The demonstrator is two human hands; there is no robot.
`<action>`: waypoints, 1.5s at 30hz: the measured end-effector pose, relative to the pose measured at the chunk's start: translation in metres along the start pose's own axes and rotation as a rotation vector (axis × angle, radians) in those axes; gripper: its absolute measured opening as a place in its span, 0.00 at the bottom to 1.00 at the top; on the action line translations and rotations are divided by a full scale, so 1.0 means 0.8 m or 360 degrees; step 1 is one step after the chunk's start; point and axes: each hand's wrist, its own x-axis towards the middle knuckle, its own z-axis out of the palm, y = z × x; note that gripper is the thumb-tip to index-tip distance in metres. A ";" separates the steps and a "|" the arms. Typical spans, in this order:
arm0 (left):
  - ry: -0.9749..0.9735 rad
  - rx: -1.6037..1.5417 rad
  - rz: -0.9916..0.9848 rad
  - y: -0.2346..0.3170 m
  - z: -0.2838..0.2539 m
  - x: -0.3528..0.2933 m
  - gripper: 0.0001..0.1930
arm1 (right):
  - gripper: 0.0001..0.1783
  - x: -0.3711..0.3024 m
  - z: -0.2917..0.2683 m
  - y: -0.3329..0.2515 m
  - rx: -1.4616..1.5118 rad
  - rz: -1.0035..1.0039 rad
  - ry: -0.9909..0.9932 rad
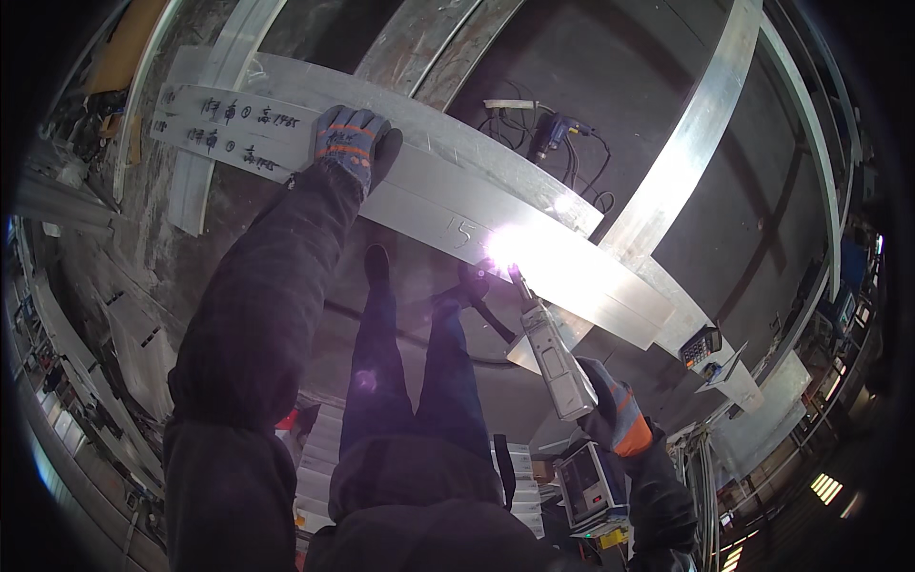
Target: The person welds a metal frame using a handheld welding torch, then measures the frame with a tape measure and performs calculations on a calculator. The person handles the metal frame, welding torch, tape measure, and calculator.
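My gloved left hand [351, 146] presses on a long aluminium strip [405, 191] with marker writing, its fingers bent over the strip's far side and the thumb apart. A second, wider aluminium strip [315, 83] lies against it on the far side. My gloved right hand [615, 405] is wrapped round a handheld welding torch [558, 362] with a silvery boxy body. The torch's nozzle points at the strip's near edge, where a glaring white-violet flare hides the contact point. Behind the flare, the strip carries on to the right.
A blue power tool [558, 133] with coiled dark cables lies beyond the strips. Wide metal crosspieces [681, 153] run under and away from them. A calculator [701, 345] rests near the right end. By my right forearm stands a boxy unit with a screen [586, 486].
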 end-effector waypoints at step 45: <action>-0.0071 0.0069 0.0092 -0.005 -0.001 0.002 0.15 | 0.17 -0.040 0.196 0.043 0.1548 0.0582 0.0826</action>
